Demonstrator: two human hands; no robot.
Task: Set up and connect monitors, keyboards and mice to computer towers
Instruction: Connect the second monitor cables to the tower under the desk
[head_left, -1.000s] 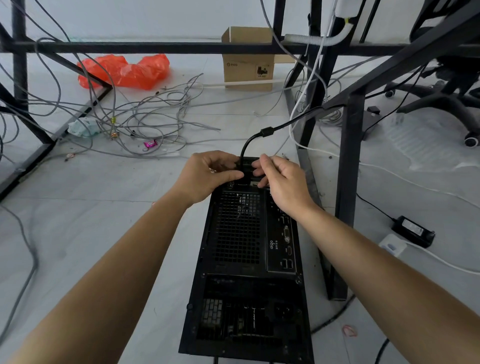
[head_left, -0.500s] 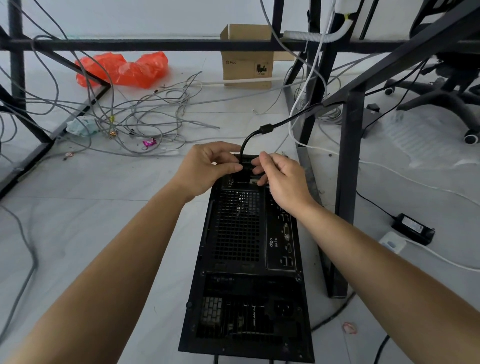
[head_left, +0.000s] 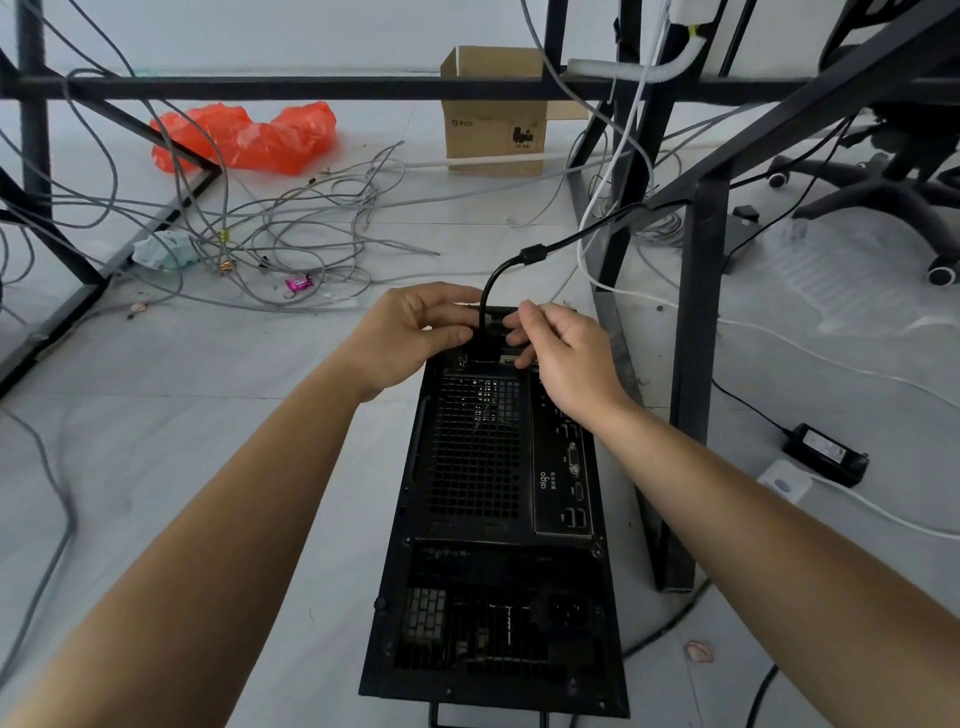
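The computer tower (head_left: 472, 452) lies flat on the pale floor (head_left: 208, 415) with its back panel up and its power socket at the near end. At the far end of the panel both hands meet over a black plug (head_left: 484, 351). The left grip (head_left: 415, 332) is closed on the plug, thumb against its side, and the right grip (head_left: 566, 353) pinches it from the other side. The plug's black cable (head_left: 488, 291) arcs up between them and runs off to the right. Little has changed in the last half second: both grips stay at the plug and the tower has not shifted.

A power brick (head_left: 826, 453) lies on the floor to the right, beyond a black frame leg (head_left: 693, 364). Farther off to the left, grey wires (head_left: 311, 234) sprawl in a tangle. Behind them lie an orange bag (head_left: 249, 137) and a cardboard box (head_left: 493, 135), with an office chair (head_left: 883, 176) at the far right.
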